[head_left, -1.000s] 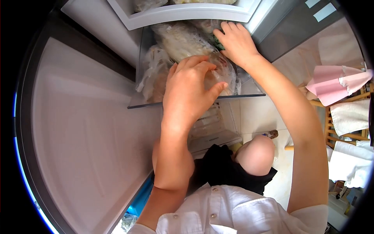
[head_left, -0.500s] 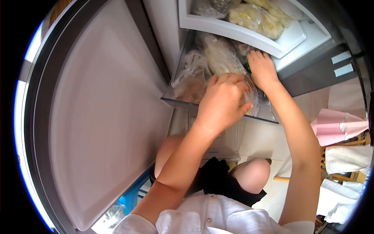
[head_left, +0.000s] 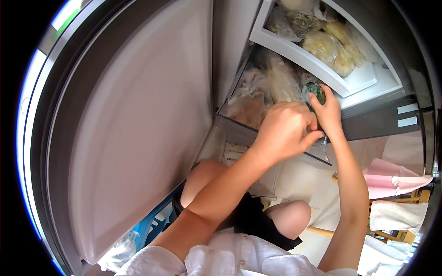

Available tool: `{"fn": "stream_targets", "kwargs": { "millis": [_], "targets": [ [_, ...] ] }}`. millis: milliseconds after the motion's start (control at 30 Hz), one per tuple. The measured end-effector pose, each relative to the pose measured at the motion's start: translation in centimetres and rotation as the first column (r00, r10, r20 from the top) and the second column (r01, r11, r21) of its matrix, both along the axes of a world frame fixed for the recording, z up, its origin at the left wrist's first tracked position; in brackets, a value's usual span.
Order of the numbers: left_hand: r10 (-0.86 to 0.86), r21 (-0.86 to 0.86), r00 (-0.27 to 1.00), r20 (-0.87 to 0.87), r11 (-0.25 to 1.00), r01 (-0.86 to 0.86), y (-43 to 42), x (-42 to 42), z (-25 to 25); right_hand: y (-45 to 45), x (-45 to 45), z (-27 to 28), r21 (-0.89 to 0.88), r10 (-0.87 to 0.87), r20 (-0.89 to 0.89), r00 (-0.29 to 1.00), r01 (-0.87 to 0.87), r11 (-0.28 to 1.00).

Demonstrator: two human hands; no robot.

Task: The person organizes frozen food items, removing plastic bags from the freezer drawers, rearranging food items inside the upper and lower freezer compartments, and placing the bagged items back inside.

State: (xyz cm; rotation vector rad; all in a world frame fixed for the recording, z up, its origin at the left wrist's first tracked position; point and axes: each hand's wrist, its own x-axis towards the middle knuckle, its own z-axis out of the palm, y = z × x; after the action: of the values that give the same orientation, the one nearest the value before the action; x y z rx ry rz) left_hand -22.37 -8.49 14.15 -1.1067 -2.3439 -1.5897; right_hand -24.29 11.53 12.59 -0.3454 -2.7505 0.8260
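An open clear drawer [head_left: 237, 123] of the freezer holds several plastic bags. My right hand [head_left: 330, 112] reaches in at its right side, thumb and fingers closed around a dark green bundle in clear plastic [head_left: 314, 91]. Over the drawer's front, my left hand [head_left: 289, 128] is closed with its fingers curled down; what lies under them is hidden. Beside it are a long bag of pale food [head_left: 282, 80] and, farther left, a bag of pinkish food [head_left: 248, 103].
Above sits a white drawer [head_left: 299, 48] with bagged yellowish food [head_left: 329, 48]. The open fridge door [head_left: 138, 124] stands close on my left. A wooden rack with white cloths [head_left: 398, 215] and a pink cloth [head_left: 391, 179] is on the right.
My right hand has closed on the green bundle and brought it up into view. My left hand has curled its fingers more tightly. The view has shifted, so the drawer appears farther right.
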Motion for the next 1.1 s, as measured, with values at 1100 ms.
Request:
{"fn": "stream_targets", "kwargs": {
  "millis": [1100],
  "targets": [
    [0.186,0.758,0.836,0.517,0.354,-0.547,-5.6,-3.7,1.2,-7.4,0.6,5.8,0.046,0.755,0.412,0.510,-0.839,0.542]
  ]
}}
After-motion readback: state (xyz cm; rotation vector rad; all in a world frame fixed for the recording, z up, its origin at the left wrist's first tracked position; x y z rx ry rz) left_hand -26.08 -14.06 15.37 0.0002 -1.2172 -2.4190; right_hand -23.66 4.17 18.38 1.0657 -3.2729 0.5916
